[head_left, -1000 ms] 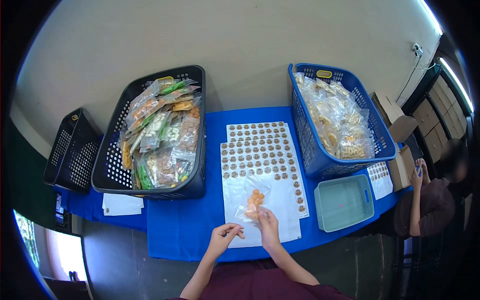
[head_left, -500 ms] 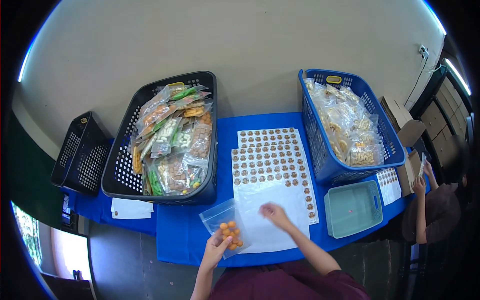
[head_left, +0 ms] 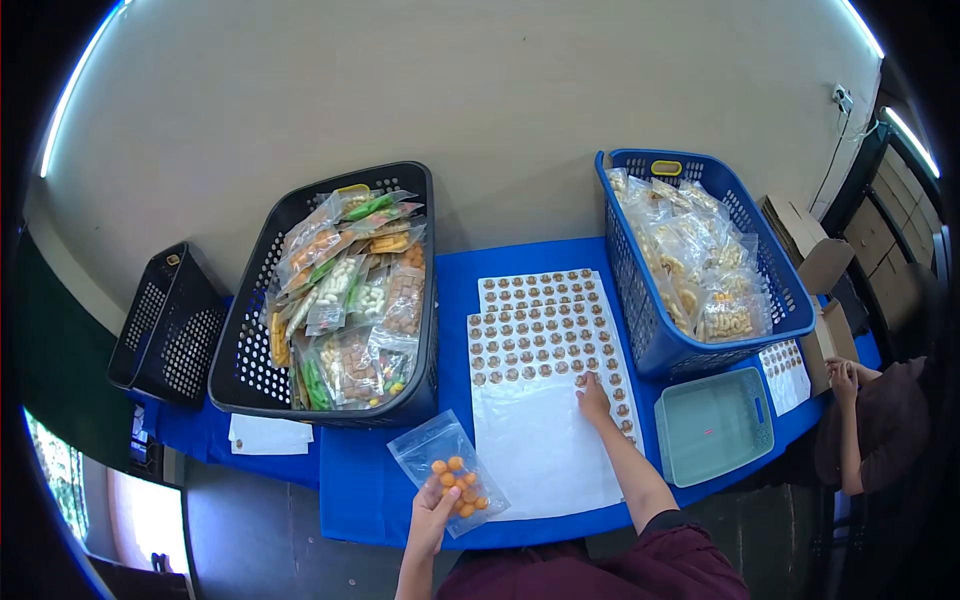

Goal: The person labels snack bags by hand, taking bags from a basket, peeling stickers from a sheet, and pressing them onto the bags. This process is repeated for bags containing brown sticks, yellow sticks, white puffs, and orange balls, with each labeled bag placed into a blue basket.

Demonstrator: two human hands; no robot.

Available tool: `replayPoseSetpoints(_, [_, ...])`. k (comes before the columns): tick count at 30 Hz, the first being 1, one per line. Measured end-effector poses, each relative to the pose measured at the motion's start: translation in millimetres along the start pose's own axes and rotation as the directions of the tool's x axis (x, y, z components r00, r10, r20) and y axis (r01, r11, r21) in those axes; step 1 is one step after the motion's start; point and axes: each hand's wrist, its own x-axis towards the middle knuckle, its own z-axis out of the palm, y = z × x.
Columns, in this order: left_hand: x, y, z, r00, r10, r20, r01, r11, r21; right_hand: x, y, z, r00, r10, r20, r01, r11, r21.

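Observation:
My left hand [head_left: 432, 513] is closed on the lower edge of a clear zip bag [head_left: 425, 447] with several round orange snack balls [head_left: 460, 482] inside. It holds the bag tilted over the table's front edge. My right hand [head_left: 594, 402] reaches onto a white sheet of round stickers [head_left: 540, 345]. Its fingertips are pinched at a sticker [head_left: 591, 379] at the right end of the lowest full row, and they partly hide it. Below that row the sheet is bare white backing. Another sticker sheet [head_left: 545, 284] shows beneath it.
A black basket [head_left: 425, 300] of packed snack bags stands left, a blue basket [head_left: 640, 310] of bags right. A pale green tray [head_left: 710, 425] sits front right. An empty black basket [head_left: 165, 325] stands far left. Another person's hands [head_left: 845, 380] are at the far right.
My right hand has moved right and away from me, from above the bare backing to the sticker row. My left hand still holds the bag, a little lower in view.

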Motion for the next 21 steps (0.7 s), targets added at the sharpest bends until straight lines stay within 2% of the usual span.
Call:
replayPoseSetpoints(6, [0.5,-1.0,13.1,0.999,-0.033,0.026,0.032,0.999,0.043,16.1,2.9,8.6,0.995,0.079,0.068,-0.082,0.996,0.031])
replayPoseSetpoints(9, [-3.2,3.2,11.5,0.975,-0.195,0.106,0.219,0.924,-0.314,31.4,13.3,21.8,0.994,0.085,0.071,-0.087,0.996,0.029])
replayPoseSetpoints(11, [-4.4,4.8,9.4,0.968,-0.202,0.149,0.237,0.932,-0.273,35.6,17.7,25.6,0.997,0.059,0.049,-0.062,0.996,0.058])
replayPoseSetpoints(14, [-8.2,1.7,4.0,0.963,-0.208,0.174,0.251,0.926,-0.283,35.1,16.9,22.6,0.988,0.049,0.147,-0.044,0.998,-0.039])
replayPoseSetpoints(17, [-9.1,-1.6,0.7,0.965,-0.215,0.150,0.249,0.929,-0.274,31.1,23.1,27.3,0.998,-0.016,0.061,0.012,0.997,0.081])
replayPoseSetpoints(20, [-10.5,-0.7,0.7,0.969,-0.213,0.126,0.238,0.942,-0.238,11.1,5.2,13.1,0.998,0.062,0.004,-0.062,0.997,0.047])
replayPoseSetpoints(21, [-9.9,0.0,1.7,0.970,-0.207,0.125,0.231,0.946,-0.225,10.1,6.9,16.1,0.999,0.026,-0.035,-0.026,1.000,0.017])
